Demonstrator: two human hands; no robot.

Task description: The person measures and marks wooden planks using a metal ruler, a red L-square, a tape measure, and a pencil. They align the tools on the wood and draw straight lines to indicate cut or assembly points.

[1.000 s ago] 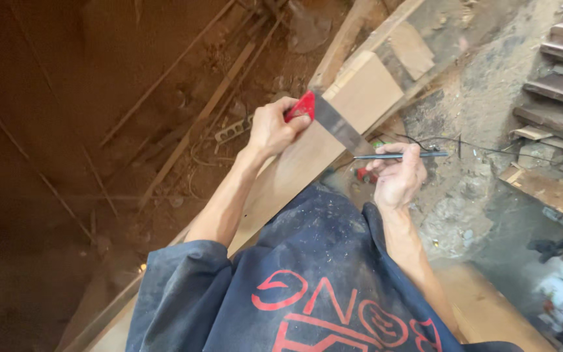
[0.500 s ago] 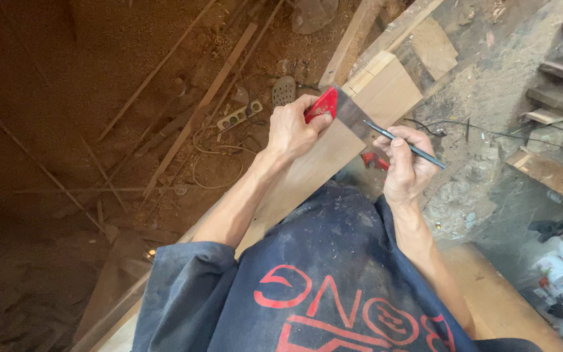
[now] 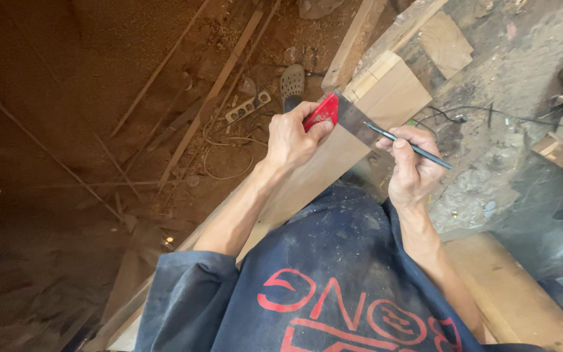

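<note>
The square (image 3: 343, 116) lies across the plank (image 3: 333, 156), near the plank's far end: its red stock sits at the plank's left edge and its grey metal blade runs flat across the top face toward the right. The left hand (image 3: 291, 138) is closed on the red stock, fingers curled over it and thumb along its side, pressing it to the plank. The right hand (image 3: 412, 166) is closed around a dark pencil (image 3: 408, 145), held between thumb and fingers; the pencil tip touches the plank just beside the blade's near edge, and its shaft angles up and to the right. The plank runs diagonally from lower left to upper right, passing over the person's lap. Beyond its far end lie stacked timber offcuts (image 3: 444, 42). On the sawdust-covered floor (image 3: 99, 98) to the left lie a power strip (image 3: 247, 107), a sandal (image 3: 292, 81) and thin wooden strips. A black cable (image 3: 490, 116) crosses the ground to the right.
</note>
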